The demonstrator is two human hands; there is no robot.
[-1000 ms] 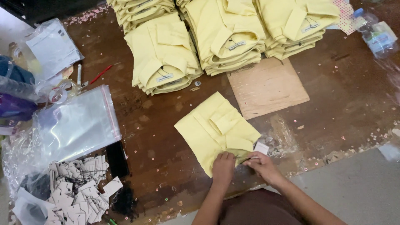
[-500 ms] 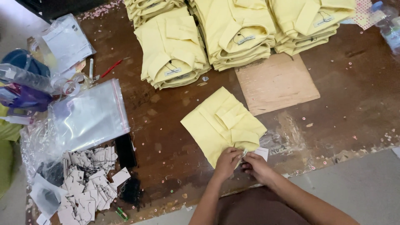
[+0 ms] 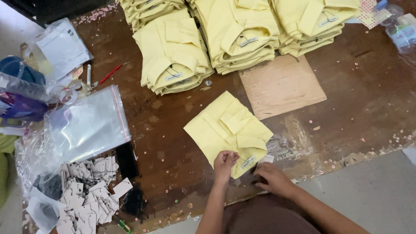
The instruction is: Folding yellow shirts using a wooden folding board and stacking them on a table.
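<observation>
**Tag going onto the folded shirt, stacks already done behind**

Head view: the folded yellow shirt lies near the counter's front edge. The left hand pinches its hem beside a small tag; the right hand rests curled, fingers on the counter just beside the shirt. Tagged shirt stacks sit behind. Clear bags wait left, loose tags heaped near; bagging looks undone. Nothing blocks either hand.

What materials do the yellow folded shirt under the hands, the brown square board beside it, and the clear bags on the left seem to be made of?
Folded shirt: probably soft matte woven or knit fabric; it creases and folds.
Square board: likely thin plywood or hardboard; flat, stiff, dull brown, faint grain.
Clear bags: thin glossy plastic film; transparent, wrinkled, reflecting light.
</observation>
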